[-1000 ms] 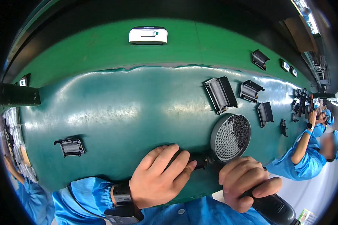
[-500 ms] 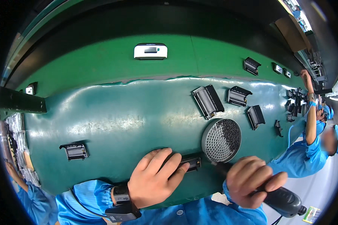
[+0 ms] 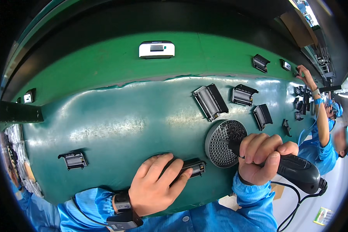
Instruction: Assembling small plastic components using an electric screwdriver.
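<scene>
Head view: L hand (image 3: 152, 187) curls round blk unit (image 3: 196, 169), its exposed end at hand's 2 o'clock, on counter (image 3: 116, 104). R hand (image 3: 262, 158) grips corded driver (image 3: 299, 172), tip over rnd tray (image 3: 216, 151), 10 o'clock of R hand.

The black corded handheld electric screwdriver (image 3: 297, 170) slants with its front end over the grey round pitted dish (image 3: 210, 154), which is partly covered with small dark screws (image 3: 236, 129), while the black oblong plastic housing (image 3: 195, 169) lies, partly hidden, just left of this dish.
</scene>
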`<state>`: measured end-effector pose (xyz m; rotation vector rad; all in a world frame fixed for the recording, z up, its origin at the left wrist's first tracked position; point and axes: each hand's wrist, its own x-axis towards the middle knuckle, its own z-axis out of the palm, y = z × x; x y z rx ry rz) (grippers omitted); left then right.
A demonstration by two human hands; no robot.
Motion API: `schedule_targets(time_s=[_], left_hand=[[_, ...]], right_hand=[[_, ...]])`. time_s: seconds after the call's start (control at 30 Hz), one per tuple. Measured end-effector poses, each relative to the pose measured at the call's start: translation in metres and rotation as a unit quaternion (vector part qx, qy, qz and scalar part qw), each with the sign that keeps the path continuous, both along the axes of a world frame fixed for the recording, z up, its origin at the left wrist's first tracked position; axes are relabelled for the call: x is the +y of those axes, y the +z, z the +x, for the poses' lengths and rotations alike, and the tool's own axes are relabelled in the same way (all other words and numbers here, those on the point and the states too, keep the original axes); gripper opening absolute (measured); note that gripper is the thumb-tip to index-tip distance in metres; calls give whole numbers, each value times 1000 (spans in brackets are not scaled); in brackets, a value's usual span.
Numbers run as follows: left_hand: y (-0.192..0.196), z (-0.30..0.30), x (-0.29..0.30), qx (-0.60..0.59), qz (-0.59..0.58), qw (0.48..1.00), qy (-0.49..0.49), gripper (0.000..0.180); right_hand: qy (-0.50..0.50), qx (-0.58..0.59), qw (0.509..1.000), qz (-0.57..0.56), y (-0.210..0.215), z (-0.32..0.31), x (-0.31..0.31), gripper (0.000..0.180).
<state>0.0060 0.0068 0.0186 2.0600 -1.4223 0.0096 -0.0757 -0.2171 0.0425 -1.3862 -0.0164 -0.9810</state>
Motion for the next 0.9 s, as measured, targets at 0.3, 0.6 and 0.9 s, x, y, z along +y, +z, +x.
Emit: schedule_targets(time_s=[0.3,0.6,0.9], left_hand=[[-2,1,2,-1,-5,1000,-5,23],[0,-1,5,-7,0,1000,1,26],[9,11,12,115,-21,993,-6,49]], right_hand=[[-2,2,999,-44,-1,0,8,24],[-5,-5,998,-59,-2,1,10,24],[-25,32,998,-49,1,12,10,26]])
